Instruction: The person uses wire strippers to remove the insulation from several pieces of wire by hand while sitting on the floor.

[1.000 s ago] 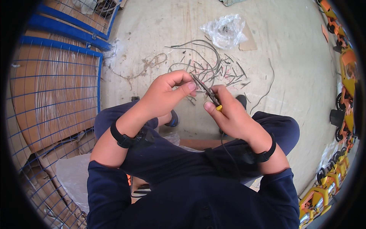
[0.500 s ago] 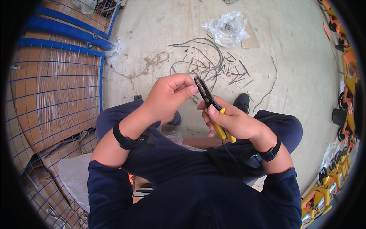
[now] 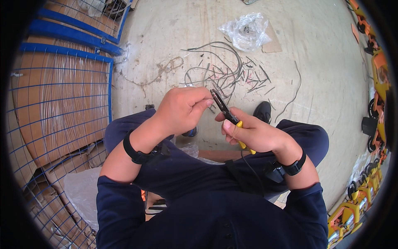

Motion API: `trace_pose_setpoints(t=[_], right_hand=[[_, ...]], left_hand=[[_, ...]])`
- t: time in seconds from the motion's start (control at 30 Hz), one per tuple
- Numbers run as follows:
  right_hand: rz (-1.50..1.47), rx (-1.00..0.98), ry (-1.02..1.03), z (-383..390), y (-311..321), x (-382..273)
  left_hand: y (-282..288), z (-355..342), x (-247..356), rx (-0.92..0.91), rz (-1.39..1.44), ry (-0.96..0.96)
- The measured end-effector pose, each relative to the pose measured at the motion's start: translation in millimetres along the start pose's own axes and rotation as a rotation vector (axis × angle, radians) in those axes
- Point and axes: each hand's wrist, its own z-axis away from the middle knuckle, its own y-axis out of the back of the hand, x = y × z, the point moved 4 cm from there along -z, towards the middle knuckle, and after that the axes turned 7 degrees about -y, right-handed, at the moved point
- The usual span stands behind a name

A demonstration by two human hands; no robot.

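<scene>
My right hand (image 3: 253,132) is wrapped round a pair of wire strippers (image 3: 222,104) with black jaws and yellow handles. Their jaws point up and to the left, over the floor. Beside the jaw tips, my left hand (image 3: 185,108) is closed, thumb pressed against the fingers. Whatever is pinched there is too small to make out. Beyond both hands, a heap of dark cable offcuts (image 3: 232,74) lies on the floor, with thin reddish scraps among the pieces.
A clear plastic bag (image 3: 247,32) lies on a cardboard piece (image 3: 273,39) past the offcuts. One loose cable (image 3: 297,89) curves to their right. A blue mesh cage (image 3: 111,83) with cardboard stands at left; yellow and orange wheeled machines (image 3: 380,70) line the right side.
The wire strippers' handles have been squeezed together and the jaws have closed. My left hand has lowered slightly, staying by the jaw tips.
</scene>
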Motion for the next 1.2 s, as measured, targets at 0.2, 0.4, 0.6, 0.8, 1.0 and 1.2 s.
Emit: trace_pose_setpoints(t=[0.2,0.4,0.6,0.8,1.0,1.2], right_hand=[[0.078,0.029,0.032,-1.6,0.4,1.3],[-0.035,0.019,0.055,-3.8,-1.3,4.6],[-0.083,0.007,0.001,-3.5,-2.1,0.4],[-0.09,0.063,-0.067,-2.5,0.4,1.6],[0.314,0.457,0.211,-14.1,3.3,-1.1],[0.49,0.673,0.16,-18.1,14.8,-8.8]], left_hand=[[-7.7,7.8,-21.1,0.081,0.517,0.331],[-3.4,4.2,-12.8,-0.048,0.29,0.341],[-1.2,4.0,-10.7,-0.055,0.237,0.287],[-0.3,3.1,-10.4,-0.04,0.211,0.306],[-9.7,8.3,-24.8,0.159,0.468,0.288],[-11.4,14.2,-31.1,0.14,0.841,0.696]])
